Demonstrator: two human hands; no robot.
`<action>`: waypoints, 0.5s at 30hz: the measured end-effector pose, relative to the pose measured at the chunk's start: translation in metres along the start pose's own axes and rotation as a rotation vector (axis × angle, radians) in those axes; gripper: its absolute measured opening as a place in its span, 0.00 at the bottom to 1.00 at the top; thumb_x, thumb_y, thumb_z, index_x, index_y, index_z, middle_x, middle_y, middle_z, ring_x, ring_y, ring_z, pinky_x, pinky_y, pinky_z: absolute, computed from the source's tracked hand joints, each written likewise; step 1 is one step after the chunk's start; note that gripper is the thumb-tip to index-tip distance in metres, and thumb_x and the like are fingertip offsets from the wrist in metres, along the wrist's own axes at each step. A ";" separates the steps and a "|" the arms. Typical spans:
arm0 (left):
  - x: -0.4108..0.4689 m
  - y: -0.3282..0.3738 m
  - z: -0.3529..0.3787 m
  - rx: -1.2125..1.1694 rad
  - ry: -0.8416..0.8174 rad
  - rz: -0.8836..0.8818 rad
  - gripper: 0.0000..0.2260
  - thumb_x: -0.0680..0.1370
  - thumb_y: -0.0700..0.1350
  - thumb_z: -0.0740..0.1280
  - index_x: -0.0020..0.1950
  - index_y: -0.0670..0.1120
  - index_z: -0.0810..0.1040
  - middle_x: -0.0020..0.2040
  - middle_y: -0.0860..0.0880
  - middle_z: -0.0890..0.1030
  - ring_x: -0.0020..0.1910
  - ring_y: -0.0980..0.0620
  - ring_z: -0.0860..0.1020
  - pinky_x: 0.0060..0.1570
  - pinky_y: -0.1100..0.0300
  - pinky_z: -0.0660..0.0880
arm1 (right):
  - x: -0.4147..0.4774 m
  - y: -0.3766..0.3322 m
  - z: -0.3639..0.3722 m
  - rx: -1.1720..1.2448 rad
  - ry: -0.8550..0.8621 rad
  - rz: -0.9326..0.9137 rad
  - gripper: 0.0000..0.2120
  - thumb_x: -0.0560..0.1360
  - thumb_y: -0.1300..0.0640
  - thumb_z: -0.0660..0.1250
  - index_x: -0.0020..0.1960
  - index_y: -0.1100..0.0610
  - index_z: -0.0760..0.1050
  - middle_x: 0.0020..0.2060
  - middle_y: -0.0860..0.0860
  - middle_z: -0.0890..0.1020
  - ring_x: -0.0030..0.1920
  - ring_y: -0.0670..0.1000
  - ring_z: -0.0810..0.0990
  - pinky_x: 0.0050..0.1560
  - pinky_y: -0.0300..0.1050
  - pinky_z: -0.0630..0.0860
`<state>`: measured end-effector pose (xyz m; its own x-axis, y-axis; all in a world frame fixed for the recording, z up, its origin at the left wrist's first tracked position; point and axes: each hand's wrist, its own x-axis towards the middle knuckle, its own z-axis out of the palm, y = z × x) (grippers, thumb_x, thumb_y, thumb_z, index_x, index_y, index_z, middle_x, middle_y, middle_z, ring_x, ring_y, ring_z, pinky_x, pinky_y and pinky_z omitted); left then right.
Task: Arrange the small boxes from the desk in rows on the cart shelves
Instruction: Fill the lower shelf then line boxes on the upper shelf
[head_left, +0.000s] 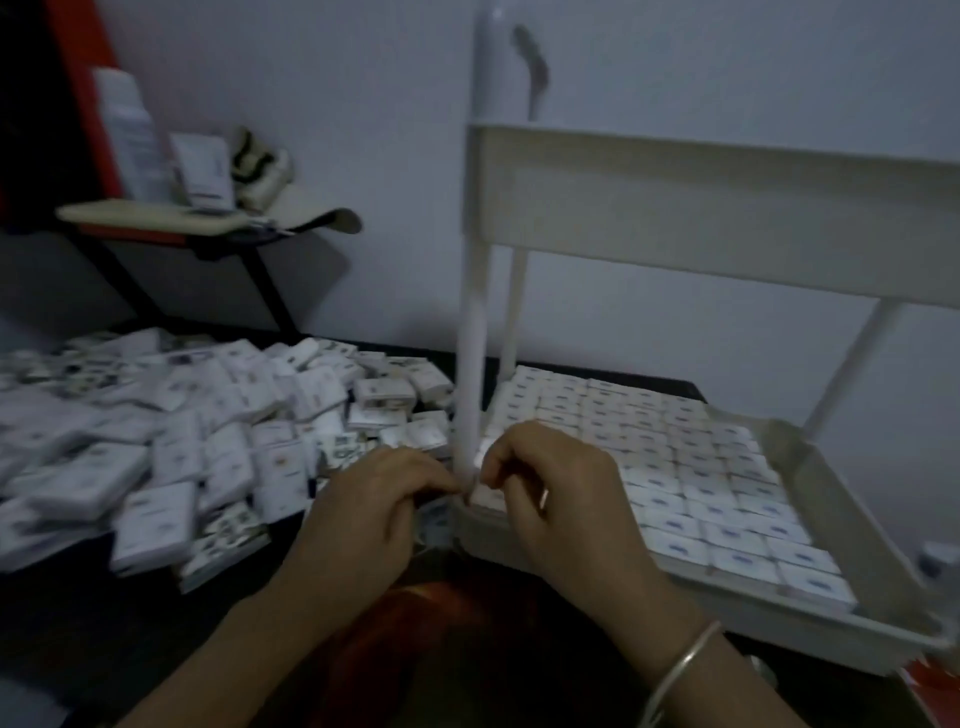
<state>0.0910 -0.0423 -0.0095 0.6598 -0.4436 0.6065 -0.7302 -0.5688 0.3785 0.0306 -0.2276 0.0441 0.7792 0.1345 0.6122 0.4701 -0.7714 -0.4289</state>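
Observation:
A loose heap of small white boxes (208, 431) covers the dark desk (104, 613) on the left. The white cart (727, 208) stands on the right; its lower shelf (831, 499) holds several neat rows of the same boxes (701, 488). My left hand (374, 519) and my right hand (556, 499) meet at the shelf's near left corner, beside the cart's white post (472, 364). Both hands' fingers are curled, and they seem to pinch a small white box (485, 493) at that corner. The frame is blurred, so the grip is hard to read.
A small stand (208, 218) at the back left carries a white bottle (130, 135) and other small items. The cart's upper shelf hangs above the filled one. A bangle (685, 660) circles my right wrist. Red cloth (441, 649) lies below my arms.

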 end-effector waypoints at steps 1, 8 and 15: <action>-0.010 -0.015 -0.007 0.076 0.028 -0.041 0.20 0.71 0.38 0.54 0.52 0.50 0.82 0.50 0.55 0.82 0.52 0.55 0.77 0.53 0.56 0.76 | 0.003 -0.007 0.013 -0.001 -0.053 -0.020 0.09 0.69 0.58 0.57 0.43 0.52 0.76 0.38 0.46 0.79 0.38 0.45 0.76 0.39 0.43 0.74; -0.039 -0.088 -0.053 0.541 0.068 -0.252 0.22 0.75 0.52 0.58 0.64 0.43 0.76 0.63 0.43 0.76 0.64 0.40 0.71 0.63 0.45 0.67 | 0.041 -0.019 0.108 -0.160 -0.261 0.095 0.33 0.74 0.69 0.60 0.77 0.58 0.55 0.66 0.56 0.73 0.63 0.55 0.73 0.58 0.49 0.74; -0.034 -0.102 -0.058 0.541 0.056 -0.332 0.28 0.66 0.64 0.72 0.57 0.46 0.81 0.61 0.46 0.77 0.64 0.42 0.68 0.62 0.48 0.58 | 0.091 0.003 0.139 -0.485 -0.487 0.265 0.37 0.79 0.62 0.57 0.78 0.61 0.36 0.77 0.61 0.52 0.77 0.61 0.48 0.76 0.56 0.51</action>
<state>0.1328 0.0715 -0.0283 0.8150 -0.1547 0.5584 -0.2857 -0.9457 0.1549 0.1604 -0.1309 0.0066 0.9900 0.0798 0.1160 0.0927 -0.9896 -0.1102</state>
